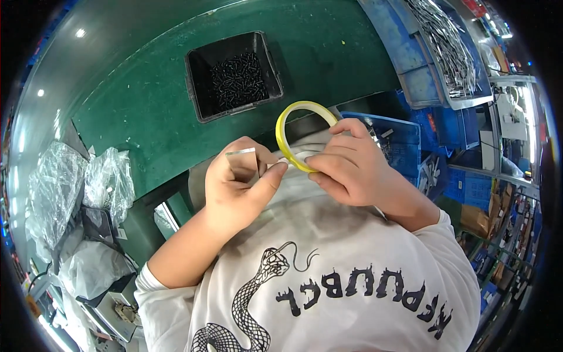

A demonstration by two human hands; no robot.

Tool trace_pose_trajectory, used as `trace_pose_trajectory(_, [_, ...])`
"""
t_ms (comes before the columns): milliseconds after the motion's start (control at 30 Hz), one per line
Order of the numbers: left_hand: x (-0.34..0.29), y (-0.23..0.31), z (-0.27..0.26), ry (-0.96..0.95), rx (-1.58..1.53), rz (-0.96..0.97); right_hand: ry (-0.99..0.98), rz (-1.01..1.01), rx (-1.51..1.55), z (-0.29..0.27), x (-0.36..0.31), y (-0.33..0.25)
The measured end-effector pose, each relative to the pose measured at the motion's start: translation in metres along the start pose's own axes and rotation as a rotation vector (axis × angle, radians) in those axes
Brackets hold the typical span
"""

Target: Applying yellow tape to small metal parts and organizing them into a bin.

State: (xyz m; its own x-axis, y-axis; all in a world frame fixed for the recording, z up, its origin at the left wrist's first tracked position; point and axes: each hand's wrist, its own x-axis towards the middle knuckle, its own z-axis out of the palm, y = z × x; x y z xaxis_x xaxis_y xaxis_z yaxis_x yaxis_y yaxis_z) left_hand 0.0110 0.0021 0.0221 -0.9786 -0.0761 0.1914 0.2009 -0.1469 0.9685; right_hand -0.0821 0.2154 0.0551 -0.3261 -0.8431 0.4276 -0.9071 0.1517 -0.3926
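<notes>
At frame centre, the right hand [355,167] grips the tape [281,132]; the left hand [234,190], curled around a shiny piece [241,151], pinches beside it. Whether any tape is detached yet, I cannot tell.

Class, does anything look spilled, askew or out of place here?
Only a tiny yellow speck seems stray, alone on the green bench, away from the yellow tape roll. The small black parts sit inside their bin.
</notes>
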Motion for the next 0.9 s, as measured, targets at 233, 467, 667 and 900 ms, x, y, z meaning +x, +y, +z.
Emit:
trace_pose_trajectory(233, [0.0028,0.0000,-0.0027,-0.032,0.096,0.021,0.000,-0.046,-0.007,0.0031,0.0013,-0.0004])
trace_pose_trajectory(467, [0.0023,-0.0036,-0.0017,-0.009,0.125,-0.055,-0.003,-0.063,-0.027,0.0067,-0.0010,0.0036])
trace_pose_trajectory(667, [0.0046,-0.0017,-0.0021,-0.036,0.189,-0.021,-0.004,-0.063,-0.027,0.0067,-0.0019,0.0042])
trace_pose_trajectory(900, [0.0031,0.0002,-0.0026,-0.052,0.198,-0.064,0.006,-0.073,-0.026,0.0077,-0.0028,0.0052])
